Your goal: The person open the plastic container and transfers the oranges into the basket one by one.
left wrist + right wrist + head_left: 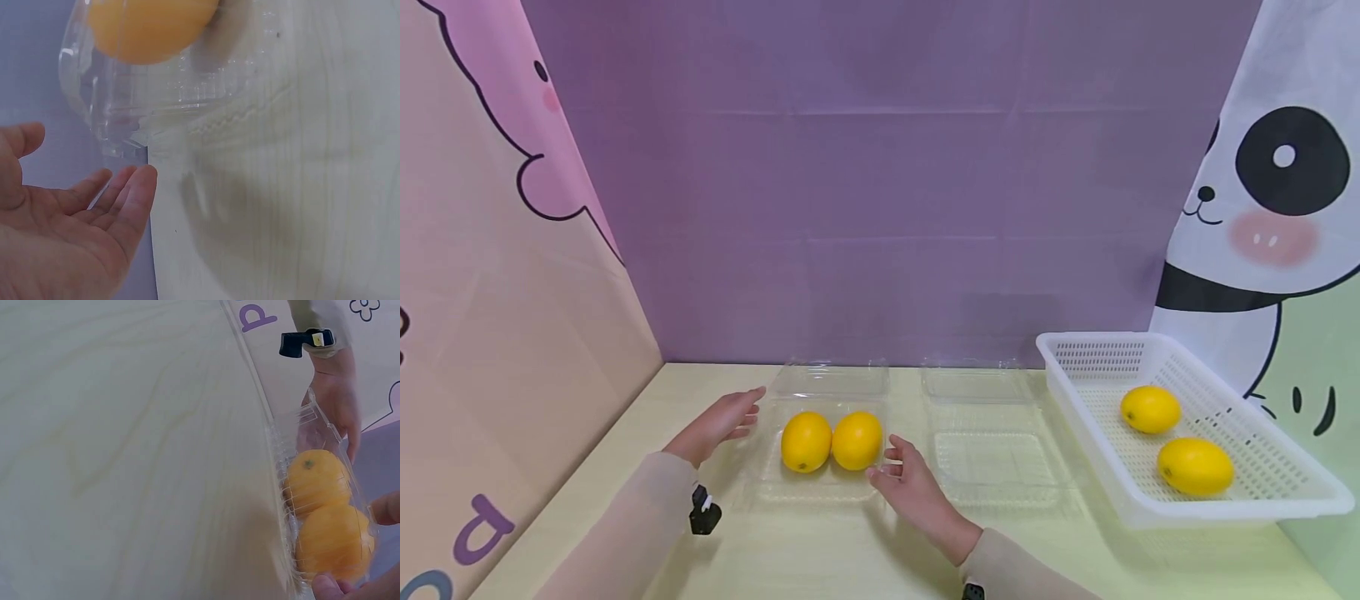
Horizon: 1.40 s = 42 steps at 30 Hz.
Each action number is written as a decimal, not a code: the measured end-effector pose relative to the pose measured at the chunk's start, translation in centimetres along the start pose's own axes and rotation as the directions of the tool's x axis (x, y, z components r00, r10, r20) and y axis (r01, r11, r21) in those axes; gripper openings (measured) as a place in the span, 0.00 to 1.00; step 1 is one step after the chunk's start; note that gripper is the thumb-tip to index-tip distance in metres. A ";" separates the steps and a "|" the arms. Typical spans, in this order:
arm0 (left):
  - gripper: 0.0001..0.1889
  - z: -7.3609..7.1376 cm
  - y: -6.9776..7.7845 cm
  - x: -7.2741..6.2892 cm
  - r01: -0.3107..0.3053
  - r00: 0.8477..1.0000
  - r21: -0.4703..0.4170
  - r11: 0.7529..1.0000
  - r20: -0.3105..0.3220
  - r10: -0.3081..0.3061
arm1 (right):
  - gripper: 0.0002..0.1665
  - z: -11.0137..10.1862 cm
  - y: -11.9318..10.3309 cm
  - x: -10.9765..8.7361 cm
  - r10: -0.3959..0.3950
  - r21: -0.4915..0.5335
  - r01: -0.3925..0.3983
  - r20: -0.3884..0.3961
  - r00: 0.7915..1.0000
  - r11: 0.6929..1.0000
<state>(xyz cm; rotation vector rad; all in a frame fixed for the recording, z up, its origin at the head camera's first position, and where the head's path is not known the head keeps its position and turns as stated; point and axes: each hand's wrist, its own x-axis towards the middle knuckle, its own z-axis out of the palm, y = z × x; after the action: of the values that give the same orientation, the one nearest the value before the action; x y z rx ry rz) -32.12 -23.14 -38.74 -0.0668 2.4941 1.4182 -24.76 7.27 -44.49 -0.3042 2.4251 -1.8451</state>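
Two yellow lemon-like fruits, a left one [807, 442] and a right one [857, 441], lie side by side in a clear plastic clamshell box [820, 493], its lid [831, 381] folded back. At the box's left side is my left hand [724, 423], fingers extended and apart from the box in the left wrist view. My right hand [917, 492] is at the box's right edge, thumb and fingers spread near the right fruit; whether they touch the wall I cannot tell. Neither hand holds anything.
A second clear clamshell box [992, 458] stands open to the right, with no fruit in it. Further right, a white perforated basket [1097, 475] holds two more yellow fruits [1195, 467]. A purple cloth backdrop [887, 208] rises behind the table [775, 558], with printed side panels.
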 end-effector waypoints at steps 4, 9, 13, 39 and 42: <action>0.43 0.0 -0.3 -0.2 -0.017 1.000 0.000 1.000 0.002 0.017 | 0.43 -0.1 0.0 0.0 0.004 -0.002 -0.004 0.000 1.000 1.000; 0.43 -0.1 -0.6 -0.5 -0.024 1.000 0.013 1.000 0.001 0.024 | 0.43 -0.1 0.0 -0.1 -0.001 0.007 0.001 0.003 1.000 1.000; 0.43 0.0 -1.0 -0.7 -0.041 0.999 -0.011 0.999 0.008 0.042 | 0.43 0.0 -0.1 -0.1 -0.011 0.011 0.011 0.003 1.000 1.000; 0.40 1.5 -2.1 -2.0 -0.078 0.996 -0.075 0.994 -0.058 0.074 | 0.42 0.0 -0.6 -0.3 -0.039 0.014 0.039 -0.013 0.999 0.999; 0.37 1.6 -2.2 -2.0 -0.095 0.994 -0.096 0.991 -0.065 0.089 | 0.42 -0.1 -0.7 -0.4 -0.059 0.008 0.059 -0.016 0.998 0.998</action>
<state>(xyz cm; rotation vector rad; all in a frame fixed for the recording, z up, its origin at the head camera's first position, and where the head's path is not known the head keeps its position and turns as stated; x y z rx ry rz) -29.47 -23.09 -40.81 -0.0145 2.5032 1.5997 -24.34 7.21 -43.80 -0.3661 2.4436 -1.8876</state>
